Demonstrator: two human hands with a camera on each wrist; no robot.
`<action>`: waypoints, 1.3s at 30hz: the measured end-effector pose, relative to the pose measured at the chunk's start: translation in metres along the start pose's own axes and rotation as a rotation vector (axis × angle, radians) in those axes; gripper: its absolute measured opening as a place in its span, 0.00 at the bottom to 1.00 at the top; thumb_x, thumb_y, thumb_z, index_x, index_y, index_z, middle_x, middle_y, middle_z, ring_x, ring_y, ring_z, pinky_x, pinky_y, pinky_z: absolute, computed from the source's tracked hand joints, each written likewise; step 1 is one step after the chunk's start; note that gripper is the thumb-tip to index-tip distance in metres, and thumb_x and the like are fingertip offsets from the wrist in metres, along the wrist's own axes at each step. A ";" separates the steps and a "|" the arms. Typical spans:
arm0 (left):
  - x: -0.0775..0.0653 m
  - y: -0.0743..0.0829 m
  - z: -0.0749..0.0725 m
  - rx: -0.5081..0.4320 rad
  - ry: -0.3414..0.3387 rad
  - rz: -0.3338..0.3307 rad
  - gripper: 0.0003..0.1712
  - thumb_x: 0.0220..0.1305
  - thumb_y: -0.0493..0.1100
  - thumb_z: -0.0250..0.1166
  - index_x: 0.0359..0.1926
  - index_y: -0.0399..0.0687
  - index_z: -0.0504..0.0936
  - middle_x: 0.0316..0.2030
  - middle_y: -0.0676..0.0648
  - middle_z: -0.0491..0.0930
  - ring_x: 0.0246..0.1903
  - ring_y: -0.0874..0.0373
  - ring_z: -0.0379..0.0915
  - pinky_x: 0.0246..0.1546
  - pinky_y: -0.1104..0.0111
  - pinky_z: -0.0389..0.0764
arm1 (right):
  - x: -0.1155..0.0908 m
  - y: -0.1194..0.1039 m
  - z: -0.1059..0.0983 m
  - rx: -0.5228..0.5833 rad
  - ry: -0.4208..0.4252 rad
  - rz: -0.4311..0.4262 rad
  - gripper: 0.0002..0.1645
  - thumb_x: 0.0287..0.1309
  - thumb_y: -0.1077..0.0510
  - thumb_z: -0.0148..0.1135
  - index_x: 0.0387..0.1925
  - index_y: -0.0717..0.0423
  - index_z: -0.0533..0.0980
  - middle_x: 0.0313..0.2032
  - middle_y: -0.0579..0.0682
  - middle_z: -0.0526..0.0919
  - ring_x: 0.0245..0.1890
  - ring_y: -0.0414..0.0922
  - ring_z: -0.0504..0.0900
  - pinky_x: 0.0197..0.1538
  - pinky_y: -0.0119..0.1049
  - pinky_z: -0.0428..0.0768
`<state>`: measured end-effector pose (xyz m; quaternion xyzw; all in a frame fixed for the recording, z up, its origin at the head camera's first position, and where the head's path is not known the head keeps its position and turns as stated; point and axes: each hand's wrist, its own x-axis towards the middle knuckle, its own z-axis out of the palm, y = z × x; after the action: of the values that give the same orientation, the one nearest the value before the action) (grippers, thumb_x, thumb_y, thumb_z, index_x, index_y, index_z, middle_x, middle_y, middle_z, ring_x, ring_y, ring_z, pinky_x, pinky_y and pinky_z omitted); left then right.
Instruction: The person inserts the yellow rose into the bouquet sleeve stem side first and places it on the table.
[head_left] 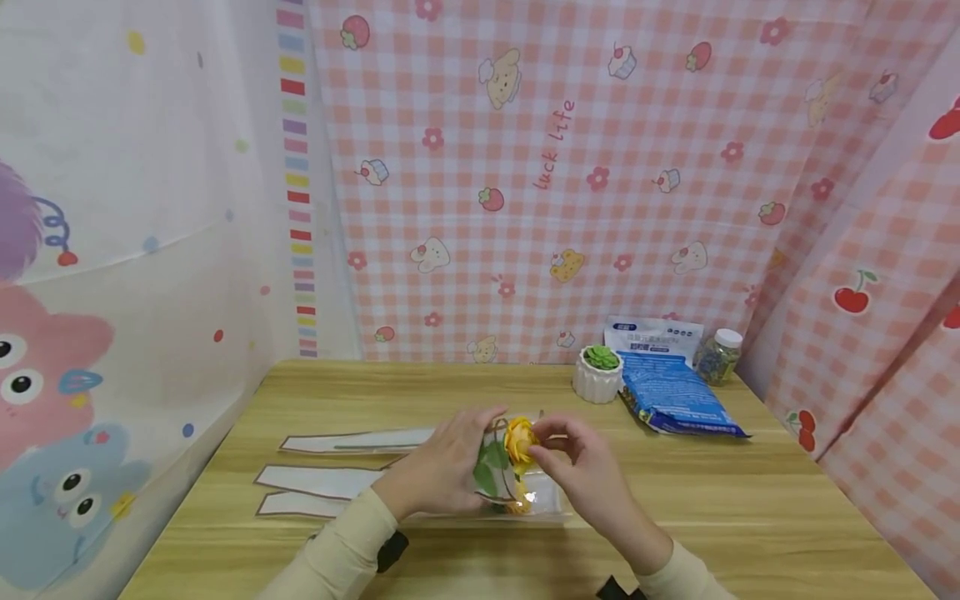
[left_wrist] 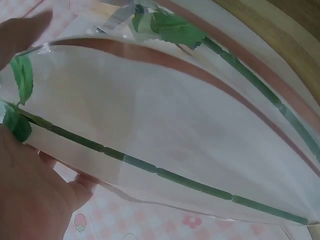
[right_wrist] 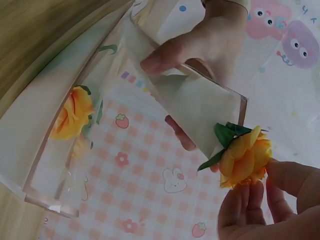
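My left hand point(head_left: 442, 467) grips a clear-and-white flower sleeve point(right_wrist: 200, 105) with a brown border, its thumb on the near face and fingers behind. Inside it runs a green stem point(left_wrist: 140, 162) with leaves. From the sleeve's open end pokes a yellow artificial rose point(right_wrist: 245, 157). My right hand point(head_left: 596, 475) pinches this bloom at its petals between thumb and fingers. Below the raised sleeve lies another sleeved yellow rose point(right_wrist: 72, 117) on the table. The tapered ends of several sleeves point(head_left: 315, 477) stretch out to the left.
Toward the back right of the wooden table point(head_left: 712, 508) stand a small succulent in a white pot point(head_left: 597, 383) and a lidded jar point(head_left: 720, 357). A blue and white bag point(head_left: 667, 387) lies between them. Printed curtains point(head_left: 465, 208) hang behind and at both sides.
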<state>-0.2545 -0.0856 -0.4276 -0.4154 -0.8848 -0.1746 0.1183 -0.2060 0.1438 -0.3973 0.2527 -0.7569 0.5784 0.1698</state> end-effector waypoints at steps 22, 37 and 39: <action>-0.006 -0.003 -0.002 0.030 -0.079 -0.097 0.74 0.44 0.47 0.81 0.79 0.58 0.35 0.66 0.46 0.63 0.67 0.52 0.60 0.63 0.47 0.69 | 0.000 -0.005 0.003 -0.145 0.074 -0.014 0.13 0.57 0.74 0.67 0.41 0.59 0.80 0.42 0.50 0.82 0.41 0.48 0.81 0.43 0.35 0.83; -0.005 -0.002 -0.005 -0.087 -0.060 -0.071 0.74 0.42 0.40 0.80 0.79 0.59 0.36 0.60 0.48 0.65 0.63 0.55 0.60 0.66 0.52 0.66 | 0.002 -0.003 0.019 -0.171 0.033 -0.086 0.12 0.55 0.72 0.71 0.37 0.57 0.79 0.37 0.47 0.80 0.37 0.42 0.80 0.39 0.35 0.85; -0.005 -0.003 -0.006 -0.092 -0.059 -0.068 0.73 0.42 0.40 0.80 0.78 0.59 0.37 0.60 0.48 0.65 0.63 0.55 0.60 0.66 0.52 0.66 | 0.002 -0.002 0.020 -0.185 0.036 -0.076 0.13 0.54 0.73 0.71 0.36 0.57 0.78 0.36 0.47 0.80 0.37 0.42 0.81 0.40 0.35 0.85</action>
<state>-0.2533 -0.0932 -0.4249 -0.3951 -0.8926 -0.2065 0.0669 -0.2062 0.1242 -0.3998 0.2541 -0.7937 0.5036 0.2277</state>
